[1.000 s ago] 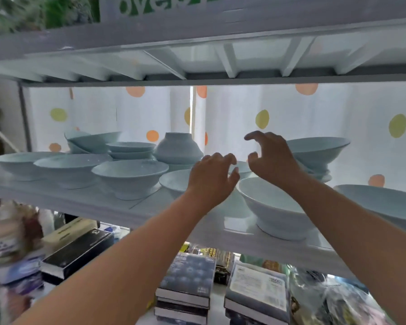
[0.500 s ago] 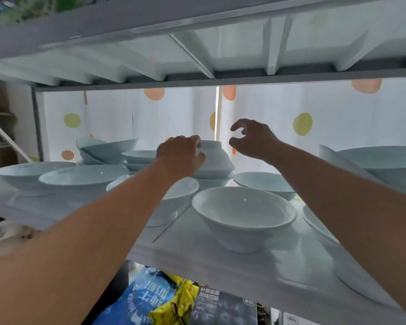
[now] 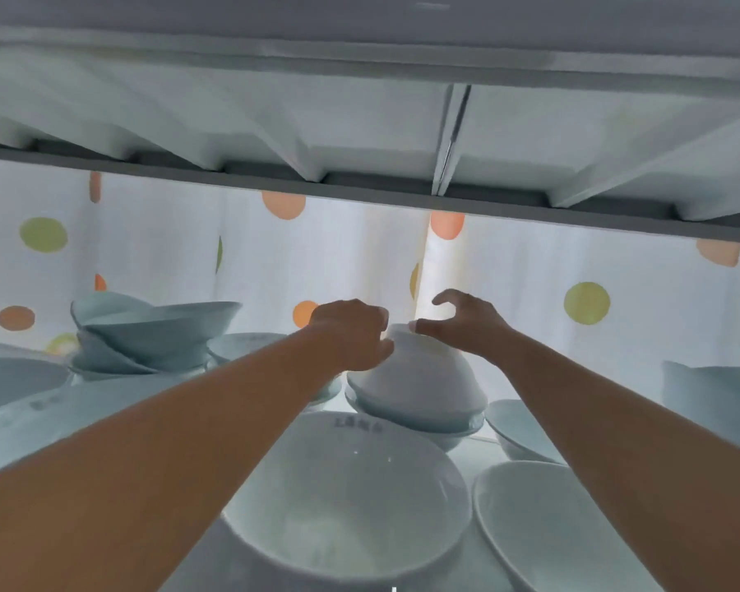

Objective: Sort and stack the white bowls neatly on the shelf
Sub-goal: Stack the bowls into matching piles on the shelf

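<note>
Head view looks up into the shelf (image 3: 473, 452), where white bowls crowd the board under the ribbed underside of the upper shelf (image 3: 359, 121). Both bare arms reach to the middle back, to an upturned bowl (image 3: 424, 378) that sits mouth-down on the rim of a lower bowl (image 3: 419, 425). The left hand (image 3: 351, 335) grips the upturned bowl at its top, fingers curled over the foot and thumb pressed to the near side. The right hand (image 3: 462, 322) is spread in a loose claw – thumb tip touching the foot just beside the left hand, the other fingers arched above the bowl and clear of it.

A wide bowl (image 3: 347, 497) stands upright in front, between the two forearms, with small dark print inside its far wall. Just beside it on the right lies another bowl (image 3: 543, 527), partly behind the right forearm. At the left back a leaning stack of bowls (image 3: 154, 335) rests tilted – its top bowl tipped to the left. More bowls stand at the far right (image 3: 710, 399). Behind everything hangs a white curtain (image 3: 530, 292) with orange and green dots.
</note>
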Demonstrator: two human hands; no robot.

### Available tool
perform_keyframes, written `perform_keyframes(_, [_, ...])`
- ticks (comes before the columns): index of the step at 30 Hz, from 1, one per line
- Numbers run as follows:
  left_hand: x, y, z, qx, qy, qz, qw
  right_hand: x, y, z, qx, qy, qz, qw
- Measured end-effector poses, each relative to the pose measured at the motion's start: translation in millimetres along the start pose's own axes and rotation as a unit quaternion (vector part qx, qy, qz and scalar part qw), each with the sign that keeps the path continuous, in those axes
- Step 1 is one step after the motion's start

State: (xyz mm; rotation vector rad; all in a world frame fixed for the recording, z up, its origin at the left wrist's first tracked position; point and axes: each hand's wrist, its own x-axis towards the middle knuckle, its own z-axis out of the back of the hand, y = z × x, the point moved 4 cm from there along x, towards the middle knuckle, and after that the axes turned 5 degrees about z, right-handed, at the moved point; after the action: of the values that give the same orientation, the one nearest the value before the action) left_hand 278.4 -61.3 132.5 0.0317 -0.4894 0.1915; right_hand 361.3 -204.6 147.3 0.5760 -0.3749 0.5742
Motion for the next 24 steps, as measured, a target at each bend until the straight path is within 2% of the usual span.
perform_keyframes(5, [15,19,-10,-0.017,0.011,0.0,1.0,17,-8,-24,0.038,0.045,-0.067,0.996])
perform_keyframes(10, [20,23,-20,-0.041,0.021,0.002,0.999,22,-12,-41,0.086,0.06,-0.088,0.991])
perform_keyframes(18, [23,21,-30,-0.073,0.044,0.021,0.996,27,-16,-43,0.105,0.019,-0.091,0.99])
perform_keyframes(24, [22,27,-43,-0.101,0.085,0.088,0.987,20,-20,-32,0.173,-0.036,-0.109,0.978])
